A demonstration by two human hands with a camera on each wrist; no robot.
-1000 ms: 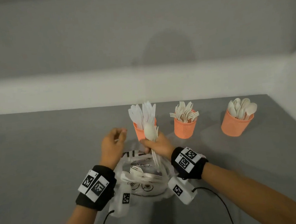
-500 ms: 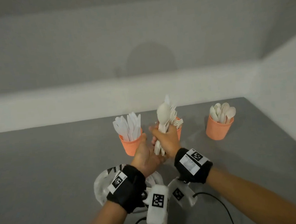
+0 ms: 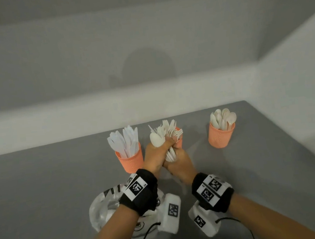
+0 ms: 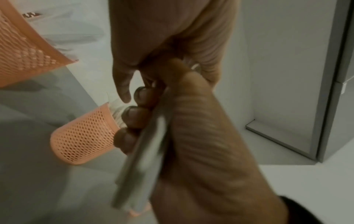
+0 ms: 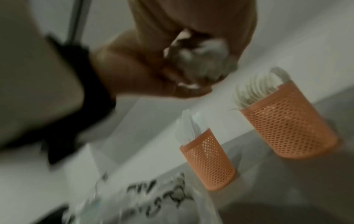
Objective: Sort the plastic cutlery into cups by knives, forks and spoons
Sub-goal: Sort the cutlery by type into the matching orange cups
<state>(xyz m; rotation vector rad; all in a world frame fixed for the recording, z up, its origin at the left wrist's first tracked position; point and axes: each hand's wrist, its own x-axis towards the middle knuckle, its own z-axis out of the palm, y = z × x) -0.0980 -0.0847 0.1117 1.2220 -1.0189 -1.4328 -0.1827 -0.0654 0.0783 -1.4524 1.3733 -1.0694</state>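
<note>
Both hands hold one bundle of white plastic cutlery (image 3: 170, 153) upright over the grey table. My right hand (image 3: 176, 157) grips its handles from below. My left hand (image 3: 163, 143) is curled round it higher up, just under a spoon bowl (image 3: 156, 139) and some fork tines. Three orange mesh cups stand behind: the knives cup (image 3: 131, 161) on the left, the forks cup (image 3: 179, 143) half hidden by the hands, and the spoons cup (image 3: 221, 137) on the right. The right wrist view shows the bundle (image 5: 203, 60), blurred, between both hands, above the forks cup (image 5: 287, 128) and knives cup (image 5: 208, 163).
A crumpled clear plastic bag (image 3: 102, 211) with black print lies on the table under my left forearm. White walls border the table at the back and on the right. Cables trail from both wrist cameras towards me.
My left hand left the bag and closed on the bundle. Both hands carried the bundle up and away from the bag, to in front of the forks cup.
</note>
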